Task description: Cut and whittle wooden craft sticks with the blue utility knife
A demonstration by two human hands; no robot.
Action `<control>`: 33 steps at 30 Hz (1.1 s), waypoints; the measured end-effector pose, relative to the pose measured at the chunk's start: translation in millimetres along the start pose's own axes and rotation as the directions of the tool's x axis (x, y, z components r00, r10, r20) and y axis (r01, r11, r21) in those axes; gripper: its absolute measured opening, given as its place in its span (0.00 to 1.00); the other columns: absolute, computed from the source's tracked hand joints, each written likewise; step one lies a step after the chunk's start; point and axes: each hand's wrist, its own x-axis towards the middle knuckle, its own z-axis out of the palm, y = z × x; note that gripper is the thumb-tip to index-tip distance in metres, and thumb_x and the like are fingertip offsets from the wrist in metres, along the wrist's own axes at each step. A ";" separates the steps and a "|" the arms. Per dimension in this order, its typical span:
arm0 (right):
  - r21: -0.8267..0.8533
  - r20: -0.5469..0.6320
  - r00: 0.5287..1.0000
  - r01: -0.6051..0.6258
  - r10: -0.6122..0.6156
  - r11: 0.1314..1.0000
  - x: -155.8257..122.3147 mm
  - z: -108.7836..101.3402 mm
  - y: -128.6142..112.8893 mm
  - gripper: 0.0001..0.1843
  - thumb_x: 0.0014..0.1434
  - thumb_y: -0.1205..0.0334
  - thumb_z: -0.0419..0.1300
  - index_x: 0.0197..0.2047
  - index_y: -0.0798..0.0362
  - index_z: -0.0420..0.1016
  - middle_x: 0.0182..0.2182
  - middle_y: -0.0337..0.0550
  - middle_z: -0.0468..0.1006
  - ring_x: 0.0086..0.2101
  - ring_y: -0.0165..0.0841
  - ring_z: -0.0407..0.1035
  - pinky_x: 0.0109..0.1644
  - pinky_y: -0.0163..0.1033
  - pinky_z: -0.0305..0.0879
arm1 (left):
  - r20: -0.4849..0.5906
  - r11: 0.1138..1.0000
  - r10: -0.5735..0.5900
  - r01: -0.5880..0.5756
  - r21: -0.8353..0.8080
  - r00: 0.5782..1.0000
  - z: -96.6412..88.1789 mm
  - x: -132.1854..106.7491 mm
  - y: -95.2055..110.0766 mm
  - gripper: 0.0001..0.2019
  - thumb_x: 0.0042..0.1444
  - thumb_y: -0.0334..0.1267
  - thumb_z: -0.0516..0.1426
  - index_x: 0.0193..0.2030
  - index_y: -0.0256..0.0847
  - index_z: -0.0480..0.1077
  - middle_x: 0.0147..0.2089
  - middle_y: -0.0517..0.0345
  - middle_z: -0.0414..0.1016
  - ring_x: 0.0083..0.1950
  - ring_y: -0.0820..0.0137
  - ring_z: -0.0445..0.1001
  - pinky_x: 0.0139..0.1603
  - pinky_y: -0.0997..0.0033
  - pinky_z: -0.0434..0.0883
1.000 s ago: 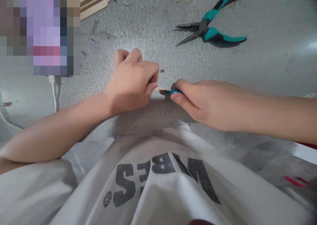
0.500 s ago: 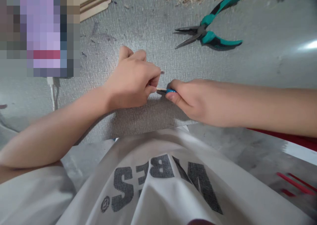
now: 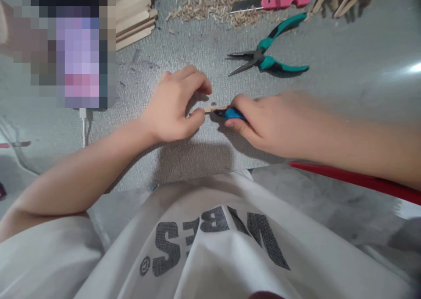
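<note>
My right hand (image 3: pixel 263 119) is closed around blue-handled pliers (image 3: pixel 235 114), with their dark jaws pointing left. Most of the handles are hidden in the palm, and I cannot tell the kind of jaws. A thin wooden stick (image 3: pixel 209 110) lies against the jaws, between the two hands. My left hand (image 3: pixel 179 104) is spread over the table, its thumb touching or just beside the stick's left end and its index finger lifted away. A small dark bit (image 3: pixel 213 103) rests just above the stick.
Teal-handled needle-nose pliers (image 3: pixel 259 55) lie spread beyond my hands. Behind them are wood shavings (image 3: pixel 210 5) and a pink-handled folding saw (image 3: pixel 286 0). Flat wooden sticks (image 3: pixel 136 18) are stacked at the back left, near a blurred-out device with a white cable (image 3: pixel 84 128).
My left fingers have opened from a curled pinch and the index finger has lifted off. More of the stick and the blue-handled pliers shows. The view has shifted, bringing the pink saw into sight.
</note>
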 end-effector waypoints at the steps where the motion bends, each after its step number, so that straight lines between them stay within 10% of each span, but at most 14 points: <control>1: -0.022 -0.075 0.997 -0.007 0.005 1.000 -0.3 0.9 3.8 0.29 0.83 0.42 0.47 0.61 0.55 0.80 0.31 0.52 0.84 0.25 0.40 0.65 0.34 0.45 0.43 | -0.033 1.000 -0.006 0.006 -0.008 0.999 2.1 -0.4 -1.6 0.13 0.60 0.35 0.63 0.52 0.42 0.77 0.48 0.50 0.83 0.44 0.60 0.78 0.53 0.51 0.70; 6: 0.039 -0.415 0.909 0.055 -0.034 0.998 5.4 5.8 19.6 0.29 0.82 0.37 0.51 0.61 0.51 0.82 0.31 0.51 0.83 0.29 0.44 0.74 0.39 0.46 0.50 | -0.077 0.999 -0.030 0.029 -0.022 0.997 7.6 -1.5 -5.7 0.11 0.78 0.40 0.54 0.40 0.46 0.71 0.29 0.60 0.71 0.33 0.63 0.73 0.48 0.54 0.70; 14: 0.165 -0.499 0.865 0.159 -0.057 0.973 26.9 23.5 21.5 0.30 0.83 0.36 0.51 0.65 0.47 0.84 0.34 0.50 0.85 0.31 0.46 0.76 0.39 0.47 0.53 | -0.104 0.994 -0.091 0.096 0.049 0.990 5.6 -5.7 -4.3 0.19 0.83 0.46 0.50 0.36 0.47 0.68 0.31 0.55 0.77 0.32 0.61 0.75 0.46 0.53 0.70; 21: 0.128 -0.482 0.873 0.147 -0.068 0.981 32.0 33.7 15.7 0.32 0.85 0.36 0.48 0.71 0.43 0.83 0.41 0.48 0.90 0.36 0.50 0.81 0.35 0.49 0.49 | -0.100 0.990 -0.045 0.058 0.129 0.994 4.2 -6.3 -5.8 0.19 0.82 0.45 0.47 0.35 0.48 0.65 0.29 0.57 0.72 0.31 0.62 0.69 0.47 0.51 0.69; 33: 0.297 -0.364 0.931 0.082 0.033 0.951 21.3 21.0 4.0 0.35 0.83 0.34 0.48 0.75 0.44 0.80 0.54 0.56 0.92 0.44 0.56 0.83 0.39 0.51 0.56 | -0.178 0.969 -0.152 0.110 -0.223 0.972 5.2 -9.0 2.5 0.19 0.79 0.41 0.52 0.32 0.47 0.68 0.29 0.63 0.76 0.32 0.67 0.73 0.59 0.49 0.71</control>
